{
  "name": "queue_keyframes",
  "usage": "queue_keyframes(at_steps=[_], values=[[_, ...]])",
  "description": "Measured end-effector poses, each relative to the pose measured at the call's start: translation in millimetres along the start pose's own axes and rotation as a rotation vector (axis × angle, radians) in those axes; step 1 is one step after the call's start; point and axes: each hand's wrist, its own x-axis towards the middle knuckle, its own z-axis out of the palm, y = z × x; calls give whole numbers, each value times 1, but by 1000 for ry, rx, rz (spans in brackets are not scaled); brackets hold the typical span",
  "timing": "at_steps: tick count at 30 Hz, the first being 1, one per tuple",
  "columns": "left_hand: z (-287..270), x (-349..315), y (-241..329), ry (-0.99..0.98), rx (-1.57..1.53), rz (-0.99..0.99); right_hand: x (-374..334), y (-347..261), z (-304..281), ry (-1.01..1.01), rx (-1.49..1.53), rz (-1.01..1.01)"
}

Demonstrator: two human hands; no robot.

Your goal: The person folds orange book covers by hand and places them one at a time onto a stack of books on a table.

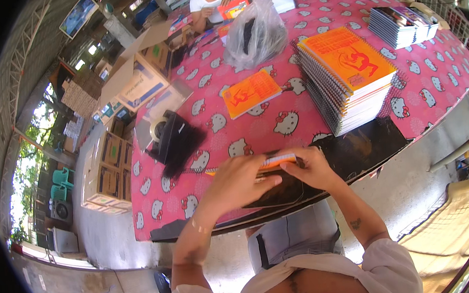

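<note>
Near the table's front edge, my two hands hold an orange notebook [278, 161], seen almost edge-on. My left hand [236, 184] is closed over its left part, thumb pointing right. My right hand [312, 167] grips the right end, thumb on the near side. A bit of spiral wire sticks out left of my left hand. Most of the notebook is hidden by my fingers. Beyond lies a flat orange booklet [251, 93]. To the right rises a tall stack of orange spiral notebooks [348, 61]. A black tape dispenser [173, 138] with a roll stands at the left.
Pink cartoon-print cloth [218, 123] covers the table, with a black board [360, 145] along its near edge. A clear plastic bag [258, 35] and another notebook stack [402, 24] stand farther back. Cardboard boxes [108, 171] are at left. Another person [212, 0] holds a booklet across the table.
</note>
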Motion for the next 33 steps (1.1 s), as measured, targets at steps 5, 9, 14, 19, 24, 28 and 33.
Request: queue_keyframes(at_steps=[5, 9, 14, 19, 24, 28, 33], values=[[-6, 25, -24, -422, -93, -174, -5, 8, -1, 35, 77, 99], [22, 3, -44, -74, -24, 0, -7, 15, 9, 63, 167, -37], [28, -5, -29, 191, -51, 44, -1, 5, 4, -47, 52, -19], [28, 9, -29, 164, -84, 127, -5, 9, 0, -17, 28, 0], [23, 11, -29, 159, -90, 120, -5, 9, 0, 9, 3, 6], [23, 5, -23, 100, 76, 56, -5, 7, 3, 11, 1, 16], [107, -30, 2, 242, 559, -78, -7, 20, 5, 42, -53, 127]])
